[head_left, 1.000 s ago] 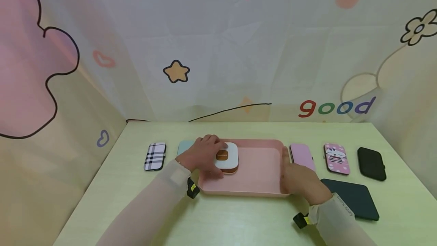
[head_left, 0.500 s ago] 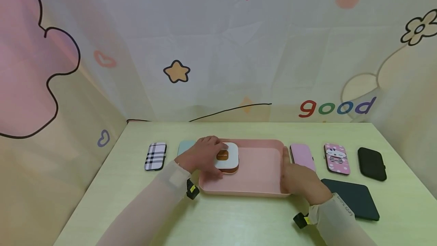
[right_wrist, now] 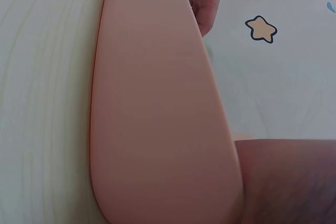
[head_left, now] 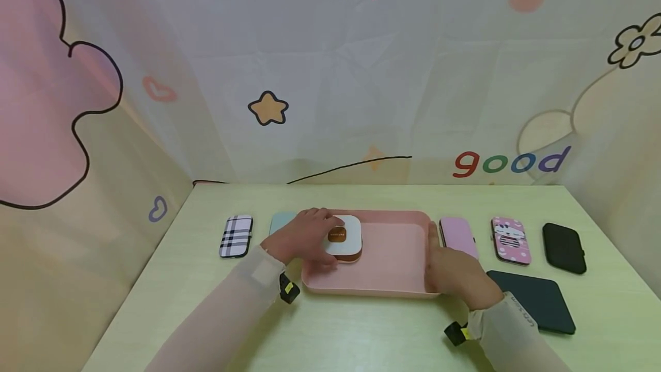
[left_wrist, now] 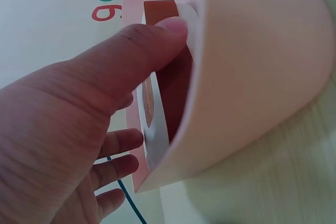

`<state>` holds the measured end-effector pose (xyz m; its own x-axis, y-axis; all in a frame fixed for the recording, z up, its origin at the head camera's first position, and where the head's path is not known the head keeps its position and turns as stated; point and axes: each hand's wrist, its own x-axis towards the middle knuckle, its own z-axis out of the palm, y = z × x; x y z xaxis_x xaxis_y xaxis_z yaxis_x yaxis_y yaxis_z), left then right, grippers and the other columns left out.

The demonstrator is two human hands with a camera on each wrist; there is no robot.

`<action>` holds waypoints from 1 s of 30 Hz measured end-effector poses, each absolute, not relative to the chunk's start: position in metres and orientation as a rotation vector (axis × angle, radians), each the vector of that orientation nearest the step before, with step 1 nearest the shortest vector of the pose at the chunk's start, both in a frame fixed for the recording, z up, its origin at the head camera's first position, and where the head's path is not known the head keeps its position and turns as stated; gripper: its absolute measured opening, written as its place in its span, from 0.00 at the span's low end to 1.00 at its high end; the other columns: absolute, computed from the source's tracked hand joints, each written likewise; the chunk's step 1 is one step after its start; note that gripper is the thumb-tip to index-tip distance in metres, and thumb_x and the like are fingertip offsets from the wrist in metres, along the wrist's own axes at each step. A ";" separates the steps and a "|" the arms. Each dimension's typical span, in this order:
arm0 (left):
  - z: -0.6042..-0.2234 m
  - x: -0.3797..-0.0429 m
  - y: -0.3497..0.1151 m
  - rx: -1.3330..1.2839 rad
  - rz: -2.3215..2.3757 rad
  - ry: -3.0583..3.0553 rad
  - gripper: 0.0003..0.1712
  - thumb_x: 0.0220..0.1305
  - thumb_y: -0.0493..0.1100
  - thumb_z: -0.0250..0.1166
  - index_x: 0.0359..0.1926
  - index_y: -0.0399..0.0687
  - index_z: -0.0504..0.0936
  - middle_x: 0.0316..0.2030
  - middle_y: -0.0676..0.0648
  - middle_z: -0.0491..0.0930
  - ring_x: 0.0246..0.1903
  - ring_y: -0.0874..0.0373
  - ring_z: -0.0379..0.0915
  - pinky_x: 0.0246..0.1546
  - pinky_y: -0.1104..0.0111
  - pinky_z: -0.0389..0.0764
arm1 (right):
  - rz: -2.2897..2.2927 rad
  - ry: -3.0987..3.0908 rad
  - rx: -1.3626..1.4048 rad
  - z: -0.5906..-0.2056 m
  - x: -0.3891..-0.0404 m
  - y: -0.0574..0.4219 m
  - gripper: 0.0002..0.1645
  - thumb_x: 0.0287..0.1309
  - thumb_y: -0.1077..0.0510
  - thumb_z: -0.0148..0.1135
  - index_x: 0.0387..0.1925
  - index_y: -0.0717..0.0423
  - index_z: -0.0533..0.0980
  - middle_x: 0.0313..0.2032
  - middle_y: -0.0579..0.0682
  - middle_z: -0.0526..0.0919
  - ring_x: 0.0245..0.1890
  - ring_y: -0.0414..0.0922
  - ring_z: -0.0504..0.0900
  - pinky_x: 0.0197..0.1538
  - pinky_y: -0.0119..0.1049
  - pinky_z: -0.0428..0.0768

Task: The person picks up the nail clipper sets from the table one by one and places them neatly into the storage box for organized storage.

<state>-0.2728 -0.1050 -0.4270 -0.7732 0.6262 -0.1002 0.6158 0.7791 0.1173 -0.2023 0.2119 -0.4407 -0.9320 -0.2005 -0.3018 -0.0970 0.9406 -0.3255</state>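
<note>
A square white-and-brown box (head_left: 351, 234) with rounded corners and a brown label sits at the left end of the pink tray (head_left: 395, 263). My left hand (head_left: 304, 240) grips it, thumb at the near side and fingers reaching over the far side. In the left wrist view the thumb lies across the brown side of the box (left_wrist: 176, 95), just behind the tray wall (left_wrist: 252, 72). At the tray's other end my right hand (head_left: 457, 274) holds the right rim, one finger stretched along it. The right wrist view shows mostly the tray's outer front wall (right_wrist: 157, 103).
Left of the tray lie a plaid case (head_left: 236, 236) and a teal item (head_left: 281, 221), partly covered by the left hand. To the right are a lilac case (head_left: 458, 235), a pink cartoon case (head_left: 510, 240), a black case (head_left: 564, 248) and a dark flat pad (head_left: 537, 303).
</note>
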 end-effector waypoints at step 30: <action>-0.391 -0.233 -0.115 1.094 0.787 2.896 0.47 0.57 0.67 0.69 0.73 0.57 0.66 0.69 0.52 0.66 0.69 0.52 0.61 0.68 0.51 0.63 | -0.499 2.695 -0.103 -0.441 -0.204 0.210 0.61 0.62 0.59 0.56 0.77 0.59 0.23 0.17 0.49 0.73 0.15 0.44 0.68 0.20 0.34 0.63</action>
<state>-0.2325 -0.1149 -0.3907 -0.7642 0.6077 0.2161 0.6335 0.6443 0.4284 -0.2042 0.2101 -0.4414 -0.9188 -0.1419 -0.3683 -0.0005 0.9336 -0.3584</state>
